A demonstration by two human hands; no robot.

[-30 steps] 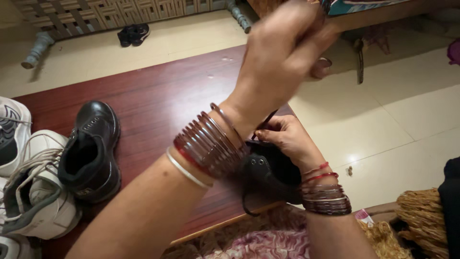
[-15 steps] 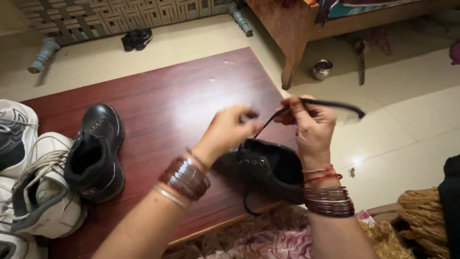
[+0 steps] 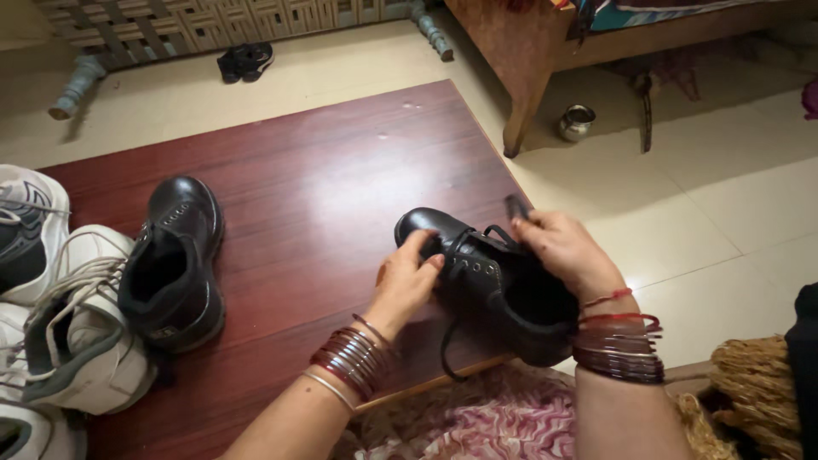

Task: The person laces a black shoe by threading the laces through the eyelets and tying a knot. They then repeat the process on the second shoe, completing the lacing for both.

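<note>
From the head camera, a glossy black leather lace-up shoe [image 3: 490,281] sits near the front right edge of a dark red-brown wooden board [image 3: 298,187] laid on the pale tiled floor [image 3: 682,213], its rounded toe pointing away and to the left. The left hand [image 3: 407,281], its wrist ringed with dark red bangles and one silver band, rests against the shoe's near side by the eyelets, fingers curled with the tips touching the upper; whether they pinch a lace there cannot be told. The right hand [image 3: 567,249], also wearing red bangles and a red thread, lies over the far side of the shoe's opening, thumb and fingers closed on the end of a thin black shoelace [image 3: 514,209] that sticks up just above the knuckles. Another loop of lace hangs down the near side onto the board. Well to the left stands a second matching black leather shoe [image 3: 170,264], upright, and just beside it at the board's left edge are white and grey laced sneakers [image 3: 60,341]. On the floor beyond the board are a small shiny metal pot [image 3: 577,122] beside a wooden furniture leg [image 3: 520,111], and a dark pair of sandals [image 3: 244,61]. A pink-and-white patterned cloth [image 3: 486,426] lies at the bottom.
</note>
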